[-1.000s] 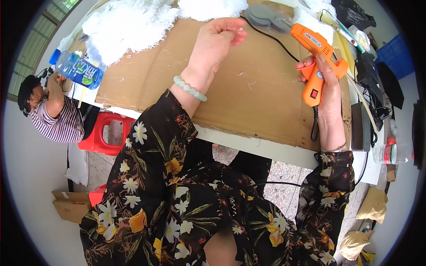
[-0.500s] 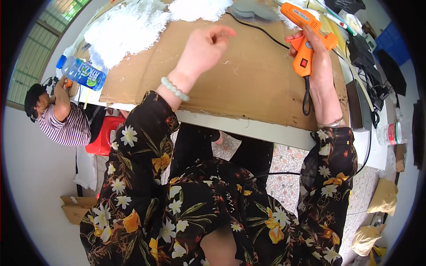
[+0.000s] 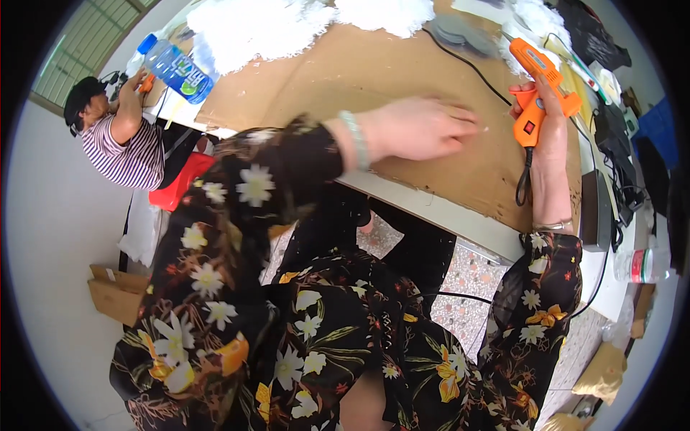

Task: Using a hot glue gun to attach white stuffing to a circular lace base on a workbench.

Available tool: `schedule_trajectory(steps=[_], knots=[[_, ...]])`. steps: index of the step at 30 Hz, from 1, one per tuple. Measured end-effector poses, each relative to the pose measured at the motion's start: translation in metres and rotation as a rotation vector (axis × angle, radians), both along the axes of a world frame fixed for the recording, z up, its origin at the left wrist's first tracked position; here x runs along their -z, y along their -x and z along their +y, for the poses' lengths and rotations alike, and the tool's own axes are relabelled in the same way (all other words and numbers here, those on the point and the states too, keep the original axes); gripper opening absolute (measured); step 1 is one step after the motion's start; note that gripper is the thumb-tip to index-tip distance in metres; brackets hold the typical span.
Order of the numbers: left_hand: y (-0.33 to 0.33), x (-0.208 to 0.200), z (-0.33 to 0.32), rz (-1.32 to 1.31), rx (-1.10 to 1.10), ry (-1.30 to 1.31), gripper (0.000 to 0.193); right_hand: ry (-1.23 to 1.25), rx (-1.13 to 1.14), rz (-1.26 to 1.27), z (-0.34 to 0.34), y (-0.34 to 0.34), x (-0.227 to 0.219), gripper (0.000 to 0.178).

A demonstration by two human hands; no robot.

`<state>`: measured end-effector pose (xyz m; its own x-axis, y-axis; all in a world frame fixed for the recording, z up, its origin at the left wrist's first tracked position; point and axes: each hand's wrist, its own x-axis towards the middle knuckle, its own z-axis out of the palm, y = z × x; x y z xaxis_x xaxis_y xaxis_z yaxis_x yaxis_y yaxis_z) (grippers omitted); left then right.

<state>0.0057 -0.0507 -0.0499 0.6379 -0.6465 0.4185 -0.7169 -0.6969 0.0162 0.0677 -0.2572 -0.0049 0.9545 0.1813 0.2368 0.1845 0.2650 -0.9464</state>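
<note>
An orange hot glue gun (image 3: 535,118) is gripped in my right hand (image 3: 552,129) at the right side of the cardboard. Its nozzle points up and to the far left, and my fingers lie at the trigger. The power cord loops below its handle. My left hand (image 3: 424,129), palm down, hovers over the middle of the cardboard sheet (image 3: 345,79), apart from the glue gun. Motion blurs its bent fingers, so I cannot see whether they hold anything. A tiny white speck shows just beyond the fingertips.
Fluffy white material (image 3: 262,32) is heaped along the far side. A blue-capped bottle (image 3: 176,68) stands at the far left. Black devices and cables (image 3: 614,151) crowd the right edge, near a clear bottle (image 3: 643,266). Another person (image 3: 118,136) sits working at the left.
My left hand has swept right and slightly nearer across the cardboard. The glue gun stays in my right hand, and the whole view has shifted a little.
</note>
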Motion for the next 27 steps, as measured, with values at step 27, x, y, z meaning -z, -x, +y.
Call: schedule_trajectory(steps=[27], knots=[[0.109,-0.027,0.125,0.476,-0.151,1.671,0.016,0.096,-0.050,0.033,0.005,0.004,0.004,0.030]])
